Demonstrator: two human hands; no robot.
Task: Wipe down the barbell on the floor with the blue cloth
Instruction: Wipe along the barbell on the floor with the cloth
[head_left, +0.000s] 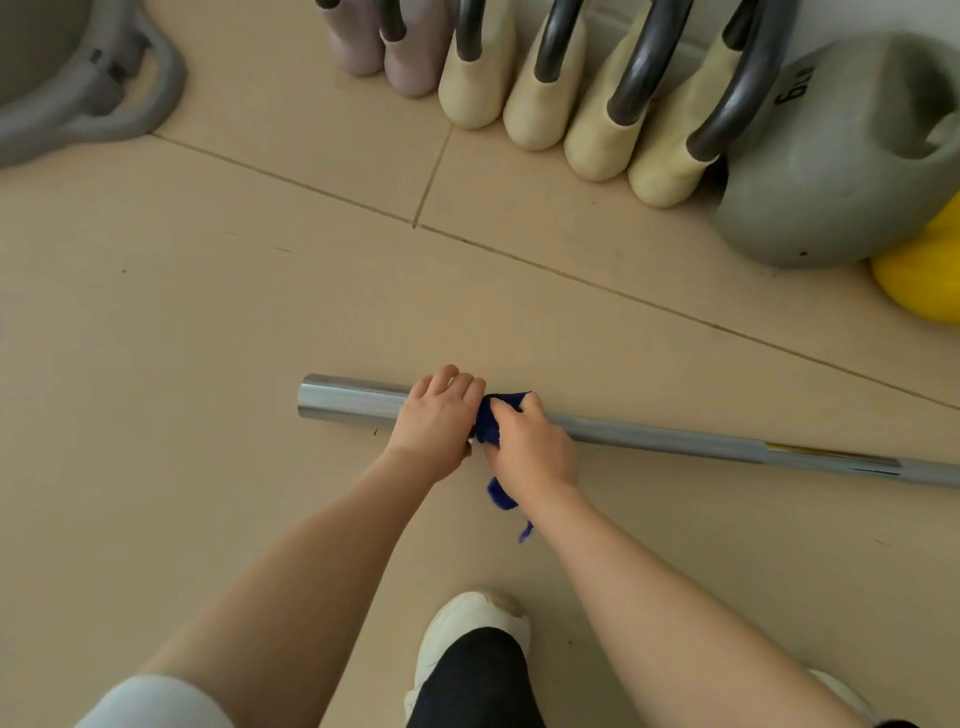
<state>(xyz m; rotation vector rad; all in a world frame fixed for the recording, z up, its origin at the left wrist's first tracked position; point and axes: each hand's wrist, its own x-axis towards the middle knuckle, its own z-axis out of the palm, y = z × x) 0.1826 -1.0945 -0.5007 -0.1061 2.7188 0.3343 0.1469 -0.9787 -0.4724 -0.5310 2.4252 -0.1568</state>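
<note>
The barbell (675, 441) lies on the floor (208, 312), its thick sleeve end to the left. The left hand (436, 421) curls over the bar at the inner end of the sleeve, and touching it, the right hand (530, 447) grips the cloth (491, 421) wrapped round the bar, a loose end hanging below the wrist. Kettlebells (831, 166) stand well beyond.
</note>
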